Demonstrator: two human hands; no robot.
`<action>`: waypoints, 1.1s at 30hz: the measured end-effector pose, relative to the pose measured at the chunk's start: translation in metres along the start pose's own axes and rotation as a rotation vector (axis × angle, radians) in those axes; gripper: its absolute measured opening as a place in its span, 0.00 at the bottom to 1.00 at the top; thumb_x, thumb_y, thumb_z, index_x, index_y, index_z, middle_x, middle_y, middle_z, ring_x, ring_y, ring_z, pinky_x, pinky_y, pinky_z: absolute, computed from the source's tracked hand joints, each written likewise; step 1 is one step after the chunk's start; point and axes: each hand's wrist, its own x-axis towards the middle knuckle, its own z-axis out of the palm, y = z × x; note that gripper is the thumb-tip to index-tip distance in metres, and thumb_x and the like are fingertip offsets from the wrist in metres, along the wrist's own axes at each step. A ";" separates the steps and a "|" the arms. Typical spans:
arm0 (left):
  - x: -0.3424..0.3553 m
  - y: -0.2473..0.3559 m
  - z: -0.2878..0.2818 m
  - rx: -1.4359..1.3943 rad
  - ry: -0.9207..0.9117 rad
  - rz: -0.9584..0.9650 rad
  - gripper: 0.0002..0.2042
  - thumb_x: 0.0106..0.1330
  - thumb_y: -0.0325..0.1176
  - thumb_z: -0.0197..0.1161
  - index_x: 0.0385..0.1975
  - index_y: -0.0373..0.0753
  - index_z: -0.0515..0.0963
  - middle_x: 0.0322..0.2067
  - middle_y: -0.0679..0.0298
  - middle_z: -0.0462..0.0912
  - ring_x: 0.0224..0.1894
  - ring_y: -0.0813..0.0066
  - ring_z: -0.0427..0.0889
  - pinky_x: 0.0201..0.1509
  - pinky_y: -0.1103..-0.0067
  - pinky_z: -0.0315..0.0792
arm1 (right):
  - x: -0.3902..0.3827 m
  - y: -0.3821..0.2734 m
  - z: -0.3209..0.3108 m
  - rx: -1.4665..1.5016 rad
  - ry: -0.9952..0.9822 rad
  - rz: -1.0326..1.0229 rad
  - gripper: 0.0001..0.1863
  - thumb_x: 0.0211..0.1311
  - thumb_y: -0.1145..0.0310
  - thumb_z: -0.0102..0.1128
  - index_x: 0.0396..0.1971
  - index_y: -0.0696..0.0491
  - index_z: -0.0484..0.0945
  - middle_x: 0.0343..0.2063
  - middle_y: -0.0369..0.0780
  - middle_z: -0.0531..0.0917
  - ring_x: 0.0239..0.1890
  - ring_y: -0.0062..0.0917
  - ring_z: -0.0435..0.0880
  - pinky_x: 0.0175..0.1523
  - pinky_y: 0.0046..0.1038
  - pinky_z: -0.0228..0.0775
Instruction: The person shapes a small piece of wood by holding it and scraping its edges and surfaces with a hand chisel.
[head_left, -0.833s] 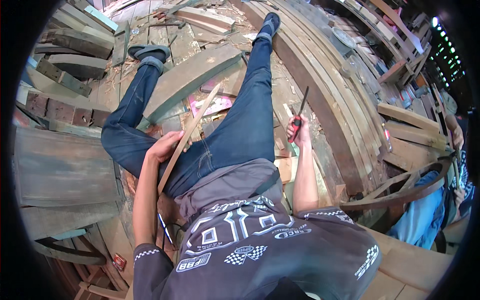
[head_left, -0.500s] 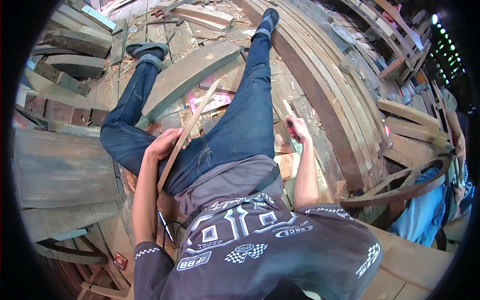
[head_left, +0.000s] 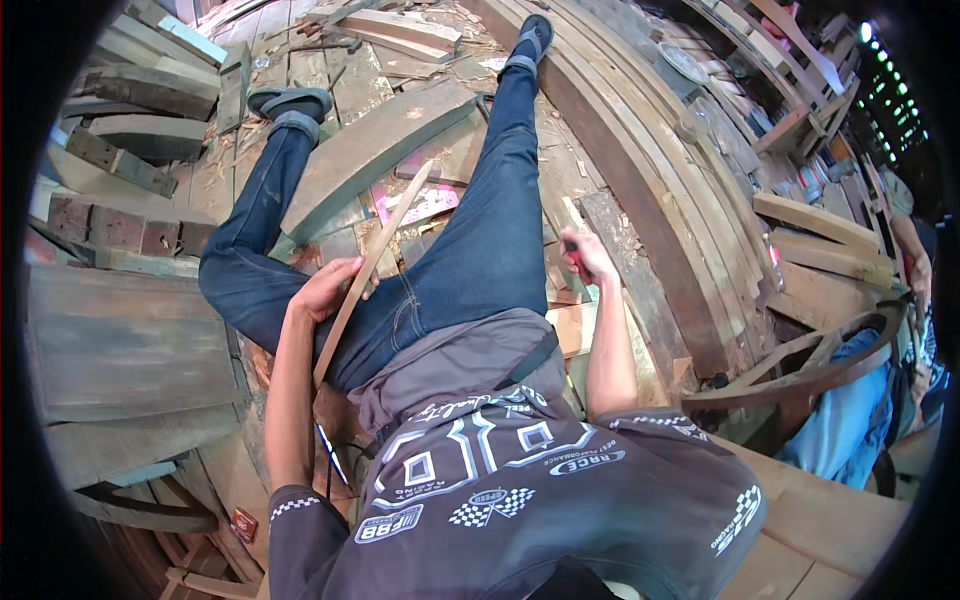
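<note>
A long, thin, pale wooden strip [head_left: 393, 220] slants upward from beside my left hip, across my thigh. My left hand [head_left: 330, 288] is closed round it. On the right, beside my outstretched leg, my right hand [head_left: 592, 258] grips the red-and-black handle [head_left: 574, 256] of a tool whose blade I cannot make out at this angle. My jeans-clad legs [head_left: 480, 220] are spread over the plank floor, the left knee bent. A thick curved timber [head_left: 375, 145] lies between my feet, with wood scraps and shavings around it.
Long stacked beams [head_left: 650, 180] run along the right. Stacked timber pieces [head_left: 140, 140] and a weathered board [head_left: 130, 340] are at the left. A co-worker [head_left: 905, 260] is at the right edge behind a curved wooden frame [head_left: 760, 395]. Shavings litter the floor.
My right hand has turned over and dropped the tool's long shaft from its upright position, so the shaft is out of sight. My left hand and the strip are almost unchanged.
</note>
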 end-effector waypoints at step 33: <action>-0.001 0.000 0.001 0.011 0.006 0.007 0.18 0.74 0.44 0.51 0.39 0.32 0.78 0.32 0.64 0.81 0.31 0.78 0.77 0.39 0.83 0.72 | -0.002 -0.057 0.019 -0.977 0.235 -0.095 0.29 0.64 0.44 0.57 0.17 0.56 0.77 0.09 0.31 0.70 0.11 0.16 0.67 0.17 0.22 0.56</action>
